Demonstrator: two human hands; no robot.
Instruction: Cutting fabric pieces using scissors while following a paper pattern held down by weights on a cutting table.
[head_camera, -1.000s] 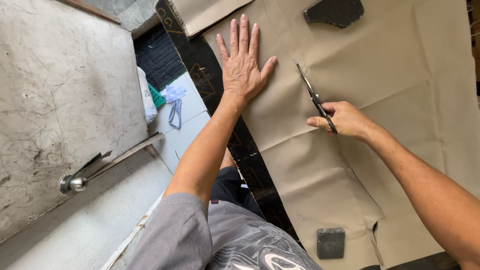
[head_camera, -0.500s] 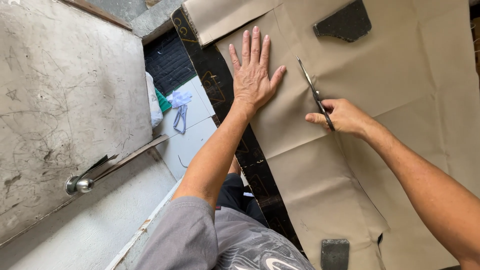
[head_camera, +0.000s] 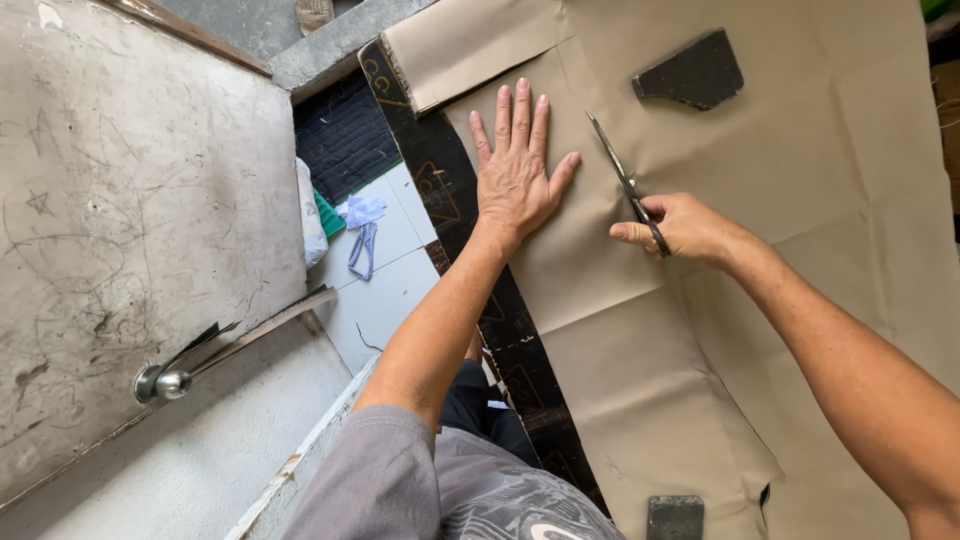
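Tan fabric (head_camera: 800, 250); left hand (head_camera: 515, 175) flat; right hand (head_camera: 680, 228) gripping scissors (head_camera: 625, 182).

Packages, labels, signs, screens: none clearly identifiable. Possible item: white bag-like bundle (head_camera: 311, 215) with a green object (head_camera: 329, 214) touching its side, on the tiled floor well to the left of the left hand's fingertips (head_camera: 521, 95); kind cannot be told.

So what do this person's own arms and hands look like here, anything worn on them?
Both hands, the left hand and the right hand, are bare: no gloves, rings or watch show. Both forearms are uncovered. A short grey sleeve covers the left upper arm; the right arm's upper part is out of frame.
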